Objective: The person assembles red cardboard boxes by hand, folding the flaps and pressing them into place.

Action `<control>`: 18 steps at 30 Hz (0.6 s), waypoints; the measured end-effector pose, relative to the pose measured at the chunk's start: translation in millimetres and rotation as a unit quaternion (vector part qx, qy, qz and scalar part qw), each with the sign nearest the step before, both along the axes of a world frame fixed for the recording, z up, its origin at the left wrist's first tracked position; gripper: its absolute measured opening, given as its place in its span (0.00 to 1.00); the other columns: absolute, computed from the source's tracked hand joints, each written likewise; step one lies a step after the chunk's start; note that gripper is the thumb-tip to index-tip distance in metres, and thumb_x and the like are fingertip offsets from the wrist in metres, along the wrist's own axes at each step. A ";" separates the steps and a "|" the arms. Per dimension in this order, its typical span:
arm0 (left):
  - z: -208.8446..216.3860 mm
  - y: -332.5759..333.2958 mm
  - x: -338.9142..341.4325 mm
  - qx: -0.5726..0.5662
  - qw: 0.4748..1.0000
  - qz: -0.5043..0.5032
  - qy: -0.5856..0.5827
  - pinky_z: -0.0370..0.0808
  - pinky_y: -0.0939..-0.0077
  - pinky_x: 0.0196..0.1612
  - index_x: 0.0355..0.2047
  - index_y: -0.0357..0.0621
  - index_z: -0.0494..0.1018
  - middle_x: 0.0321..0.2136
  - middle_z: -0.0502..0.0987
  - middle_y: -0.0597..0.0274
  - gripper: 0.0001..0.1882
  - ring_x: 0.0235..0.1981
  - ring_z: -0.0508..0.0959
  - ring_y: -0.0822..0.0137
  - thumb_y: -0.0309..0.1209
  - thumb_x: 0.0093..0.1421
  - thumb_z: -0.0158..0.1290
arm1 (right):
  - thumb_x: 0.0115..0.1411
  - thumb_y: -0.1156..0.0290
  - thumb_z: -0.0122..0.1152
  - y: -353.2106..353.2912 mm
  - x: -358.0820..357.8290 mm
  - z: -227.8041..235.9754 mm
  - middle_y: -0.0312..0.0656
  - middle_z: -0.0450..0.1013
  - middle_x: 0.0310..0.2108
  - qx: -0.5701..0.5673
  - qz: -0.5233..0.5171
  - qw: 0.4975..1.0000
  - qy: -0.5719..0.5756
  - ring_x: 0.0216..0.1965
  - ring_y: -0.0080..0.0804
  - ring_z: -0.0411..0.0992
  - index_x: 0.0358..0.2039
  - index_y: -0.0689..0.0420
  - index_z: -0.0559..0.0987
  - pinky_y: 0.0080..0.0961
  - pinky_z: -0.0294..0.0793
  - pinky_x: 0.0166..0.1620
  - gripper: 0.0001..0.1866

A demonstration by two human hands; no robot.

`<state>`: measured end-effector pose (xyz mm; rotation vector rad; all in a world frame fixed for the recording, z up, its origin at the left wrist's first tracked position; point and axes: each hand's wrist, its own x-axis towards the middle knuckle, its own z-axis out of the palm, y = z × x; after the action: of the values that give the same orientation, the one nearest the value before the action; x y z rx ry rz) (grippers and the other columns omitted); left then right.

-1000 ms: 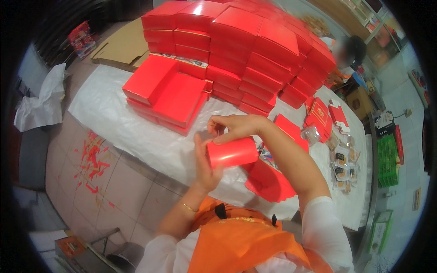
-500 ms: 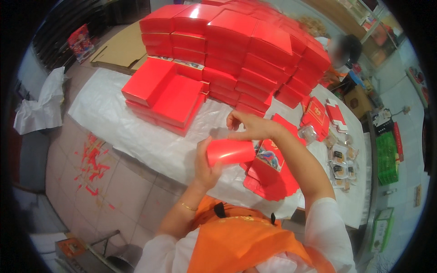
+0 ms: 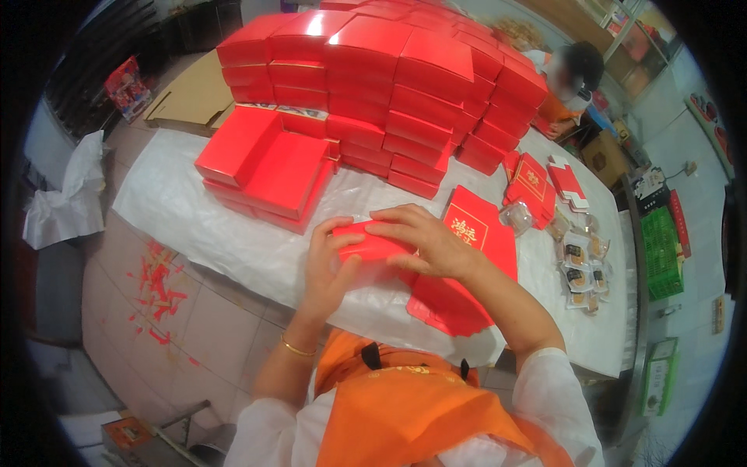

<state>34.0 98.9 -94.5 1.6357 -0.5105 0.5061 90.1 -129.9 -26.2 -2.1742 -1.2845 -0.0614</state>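
Head view, as it reaches me on the distant rig: a red box point(image 3: 369, 249) is held above the near edge of a table draped in a white covering point(image 3: 156, 187), directly between the two hands. I see the left hand point(image 3: 320, 268) at the box's left end, its fingers curled over the top and its thumb set apart on the near side, pinching the box between them. The right hand point(image 3: 432, 243) lies across the right end, fingers stretched leftward over the top and thumb lower on the near side, the box between them; how firmly they press, I cannot tell. Below the right forearm, flat red pieces point(image 3: 451, 303) with gold print overlap on the table. Left of centre, beyond the hands, stand a few red cartons point(image 3: 284, 171), and at the far side rises a tall stack point(image 3: 362, 66) of similar ones. To the right I note a clear container point(image 3: 517, 218) and a cluster of small wrapped items point(image 3: 577, 278). Red scraps point(image 3: 159, 292) lie scattered on the floor at left; a co-worker point(image 3: 562, 113) is at far right.
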 end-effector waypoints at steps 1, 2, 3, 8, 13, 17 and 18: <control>1.3 0.5 -0.7 -0.001 1.000 -0.004 0.005 0.66 0.63 0.62 0.47 0.42 0.76 0.55 0.69 0.50 0.12 0.59 0.69 0.56 0.26 0.63 0.55 | 0.58 0.63 0.68 -0.2 0.1 -1.4 0.47 0.67 0.61 0.010 0.002 1.000 0.010 0.60 0.50 0.65 0.61 0.50 0.74 0.43 0.67 0.61 0.30; 2.4 0.8 -1.6 -0.001 1.000 -0.007 0.010 0.67 0.64 0.61 0.46 0.41 0.76 0.54 0.70 0.52 0.12 0.58 0.70 0.57 0.23 0.62 0.54 | 0.57 0.65 0.69 -0.3 0.2 -2.6 0.48 0.67 0.61 0.019 0.004 1.000 0.021 0.60 0.50 0.65 0.61 0.50 0.74 0.43 0.67 0.61 0.30; 3.3 1.0 -2.1 -0.002 1.000 -0.011 0.015 0.67 0.65 0.60 0.46 0.41 0.76 0.52 0.72 0.53 0.12 0.57 0.71 0.58 0.21 0.62 0.54 | 0.58 0.66 0.69 0.1 0.1 -3.8 0.48 0.68 0.60 0.031 0.004 0.999 0.023 0.59 0.50 0.66 0.60 0.51 0.75 0.43 0.68 0.61 0.28; 1.1 -5.6 -4.9 -0.035 0.999 0.005 0.017 0.70 0.67 0.59 0.43 0.38 0.77 0.49 0.74 0.54 0.09 0.55 0.73 0.60 0.19 0.63 0.53 | 0.60 0.64 0.66 3.9 -2.9 -11.7 0.46 0.72 0.56 0.070 -0.009 0.997 -0.005 0.55 0.48 0.71 0.55 0.52 0.79 0.40 0.70 0.58 0.22; -2.6 -13.5 -8.4 -0.114 0.992 0.014 0.049 0.70 0.67 0.58 0.42 0.38 0.78 0.49 0.74 0.52 0.10 0.53 0.74 0.59 0.18 0.61 0.52 | 0.60 0.65 0.66 7.3 -7.1 -20.2 0.46 0.72 0.57 0.084 -0.025 0.996 -0.033 0.56 0.48 0.70 0.55 0.53 0.78 0.39 0.70 0.58 0.23; -2.1 -16.1 -10.7 -0.177 0.980 0.008 0.093 0.71 0.68 0.58 0.41 0.37 0.78 0.50 0.74 0.53 0.09 0.54 0.74 0.62 0.17 0.64 0.50 | 0.57 0.65 0.67 9.7 -15.5 -9.3 0.47 0.68 0.61 0.111 -0.036 0.992 0.040 0.61 0.47 0.66 0.59 0.52 0.76 0.39 0.67 0.61 0.27; -3.3 -15.3 -10.5 -0.185 0.978 0.009 0.098 0.71 0.69 0.57 0.41 0.37 0.78 0.50 0.74 0.53 0.09 0.54 0.74 0.63 0.17 0.64 0.50 | 0.57 0.65 0.67 8.5 -16.3 -9.9 0.47 0.67 0.62 0.132 -0.043 0.987 0.077 0.62 0.46 0.65 0.60 0.52 0.75 0.38 0.67 0.62 0.29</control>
<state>23.5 83.6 -97.8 1.3154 -0.2365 0.4197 73.8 -121.4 -36.1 -1.9642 -1.0334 -0.0911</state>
